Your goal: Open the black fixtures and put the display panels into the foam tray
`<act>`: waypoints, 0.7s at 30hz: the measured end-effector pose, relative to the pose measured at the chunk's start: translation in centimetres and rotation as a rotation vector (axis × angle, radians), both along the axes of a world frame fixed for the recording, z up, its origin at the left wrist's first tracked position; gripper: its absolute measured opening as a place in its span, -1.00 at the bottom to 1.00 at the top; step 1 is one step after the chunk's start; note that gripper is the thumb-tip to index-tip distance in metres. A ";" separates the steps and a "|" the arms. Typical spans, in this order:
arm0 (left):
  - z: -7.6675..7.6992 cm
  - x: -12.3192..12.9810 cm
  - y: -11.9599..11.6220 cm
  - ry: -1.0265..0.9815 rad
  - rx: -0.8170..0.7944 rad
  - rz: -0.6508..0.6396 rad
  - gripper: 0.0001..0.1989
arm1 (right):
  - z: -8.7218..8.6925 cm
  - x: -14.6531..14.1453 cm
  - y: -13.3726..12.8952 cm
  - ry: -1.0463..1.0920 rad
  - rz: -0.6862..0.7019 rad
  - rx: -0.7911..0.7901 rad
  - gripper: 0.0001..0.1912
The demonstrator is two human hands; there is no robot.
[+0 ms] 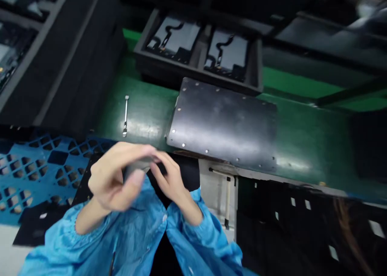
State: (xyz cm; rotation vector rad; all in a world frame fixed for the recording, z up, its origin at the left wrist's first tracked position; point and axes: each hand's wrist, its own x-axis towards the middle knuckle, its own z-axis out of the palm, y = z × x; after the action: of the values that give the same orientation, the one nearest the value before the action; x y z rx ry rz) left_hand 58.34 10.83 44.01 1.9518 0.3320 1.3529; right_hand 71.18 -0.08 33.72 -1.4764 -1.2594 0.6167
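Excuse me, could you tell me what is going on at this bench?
A person in a blue jacket has the left hand and right hand together at the bench's near edge, around a small grey item too blurred to identify. On the green bench, a black board lies in front of a two-compartment tray with contents in both compartments. A narrow strip lies left of the board.

At eight o'clock our blurred left hand [105,179] partly hides a grey item [139,163]; at ten, we see a cropped tray [38,44].
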 end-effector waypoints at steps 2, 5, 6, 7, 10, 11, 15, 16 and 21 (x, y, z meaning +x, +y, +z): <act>-2.9 2.1 2.9 -0.051 -0.301 0.002 -0.60 | -1.5 2.4 -6.3 -0.064 -0.246 0.037 -0.79; -5.7 6.9 4.4 -0.001 -0.752 -0.196 -0.42 | -2.1 8.3 -12.8 -0.007 -1.010 0.122 -0.79; -6.1 8.6 4.6 0.012 -0.861 -0.267 -0.35 | -1.5 10.7 -13.8 0.076 -1.156 0.227 -0.80; -6.4 10.1 4.7 0.005 -0.948 -0.312 -0.31 | -0.7 13.3 -14.3 0.127 -1.266 0.366 -0.79; -6.4 13.1 5.0 -0.028 -1.092 -0.317 -0.37 | 2.8 19.8 -13.4 0.426 -1.073 0.337 -0.62; -6.4 13.4 5.0 -0.028 -1.101 -0.289 -0.39 | 3.8 21.3 -12.7 0.495 -0.934 0.251 -0.50; -7.1 11.5 3.8 -0.028 -0.963 -0.181 -0.31 | 6.5 24.2 -9.3 0.515 -0.606 0.035 -0.30; -7.4 10.8 3.2 -0.009 -0.862 -0.148 -0.27 | 6.7 24.7 -8.3 0.525 -0.583 0.038 -0.30; -8.9 10.1 1.2 0.109 -0.356 0.120 -0.13 | 7.0 29.1 -2.7 0.535 -0.495 0.139 -0.34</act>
State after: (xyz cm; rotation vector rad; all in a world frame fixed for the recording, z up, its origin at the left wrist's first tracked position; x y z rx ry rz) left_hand 68.45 12.01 35.08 1.7299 0.7024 1.1693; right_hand 100.26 -2.80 40.76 -1.3190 -0.4883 0.5255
